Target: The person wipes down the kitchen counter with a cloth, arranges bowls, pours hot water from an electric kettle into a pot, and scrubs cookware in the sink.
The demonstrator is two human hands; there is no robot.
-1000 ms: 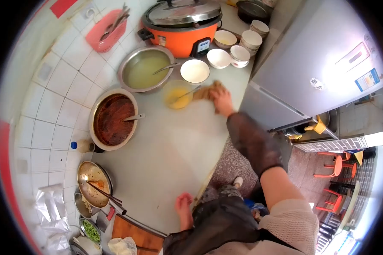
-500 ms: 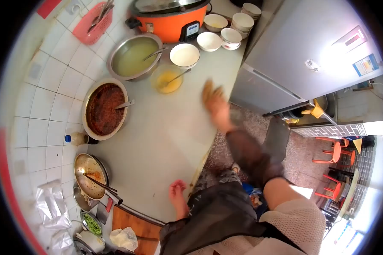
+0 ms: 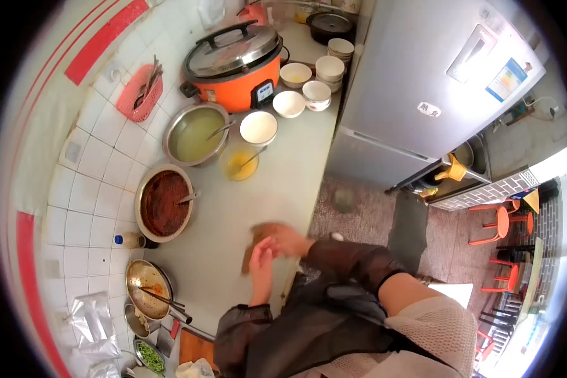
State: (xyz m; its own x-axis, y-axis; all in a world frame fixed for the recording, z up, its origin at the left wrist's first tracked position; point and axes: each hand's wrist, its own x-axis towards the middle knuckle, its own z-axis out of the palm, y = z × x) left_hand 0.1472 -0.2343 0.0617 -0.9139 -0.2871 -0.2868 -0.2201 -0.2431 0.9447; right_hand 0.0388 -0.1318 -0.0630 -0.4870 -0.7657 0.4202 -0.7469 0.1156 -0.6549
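My right hand [image 3: 286, 239] is over the pale countertop [image 3: 214, 208], its fingers closed on a flat brown cloth-like thing [image 3: 251, 259] that is smeared by motion. My left hand [image 3: 263, 261] is raised just in front of it, overlapping it in view. The left fingers are loosely bent, somewhat apart, and I see nothing held in them. Whether the two hands touch, I cannot tell. Beyond them are a glass bowl of yellow liquid [image 3: 240, 165] with a spoon and a white bowl [image 3: 258, 128].
Along the tiled wall stand a basin of dark red sauce [image 3: 164, 201], a basin of greenish liquid [image 3: 197, 135], a bottle [image 3: 131, 240] and a metal bowl with chopsticks [image 3: 146, 286]. An orange cooker [image 3: 233, 75], stacked bowls [image 3: 329, 69] and a fridge [image 3: 409, 88] are farther back.
My right hand has come back from the counter's far right edge toward my body with the brown cloth-like thing. My left hand has risen slightly beside it. The view has shifted.
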